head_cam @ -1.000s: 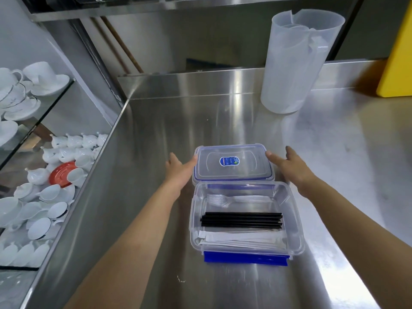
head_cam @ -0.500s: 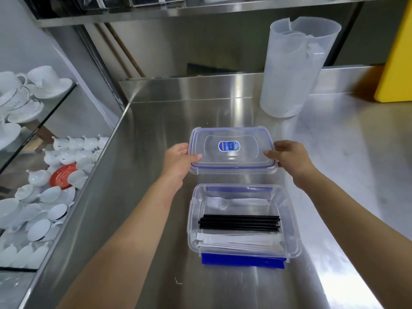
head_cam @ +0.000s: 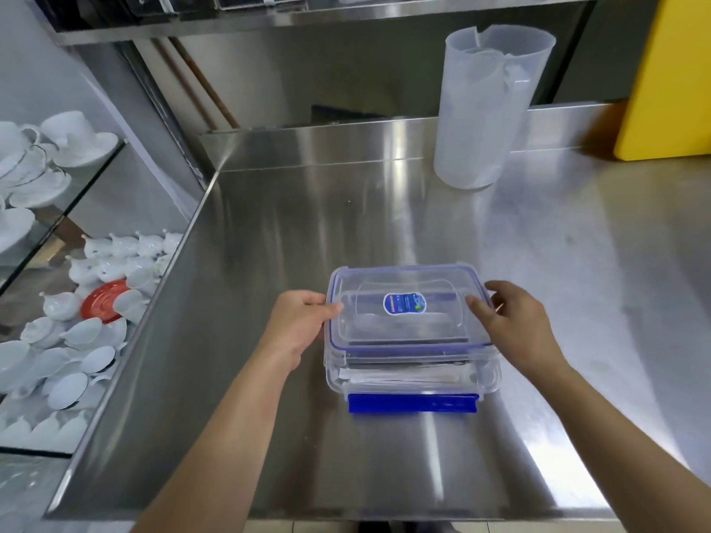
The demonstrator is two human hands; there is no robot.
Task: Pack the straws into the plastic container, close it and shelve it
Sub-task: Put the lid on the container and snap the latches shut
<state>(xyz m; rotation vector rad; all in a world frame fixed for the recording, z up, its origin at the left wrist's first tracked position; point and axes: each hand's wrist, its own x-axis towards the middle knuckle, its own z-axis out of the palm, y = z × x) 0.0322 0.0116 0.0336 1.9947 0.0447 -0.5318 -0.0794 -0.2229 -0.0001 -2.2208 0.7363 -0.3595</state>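
A clear plastic container (head_cam: 488, 377) stands on the steel counter (head_cam: 269, 263), with a blue clip (head_cam: 413, 403) folded out at its near side. Black straws and paper-wrapped ones (head_cam: 404, 375) show dimly through its front wall. A clear lid (head_cam: 408, 325) with a blue seal and a blue sticker hovers over the container, tilted, its near edge low on the rim. My left hand (head_cam: 298, 327) grips the lid's left edge. My right hand (head_cam: 511, 321) grips its right edge.
A tall translucent jug (head_cam: 484, 105) stands at the back right, next to a yellow board (head_cam: 669, 78). A steel shelf (head_cam: 307, 13) runs overhead. Left of the counter, glass shelves hold white cups, saucers and a red plate (head_cam: 102, 302).
Both hands took the lid from behind the container, lifted it and brought it back over the container's opening. The straws inside are now mostly covered.
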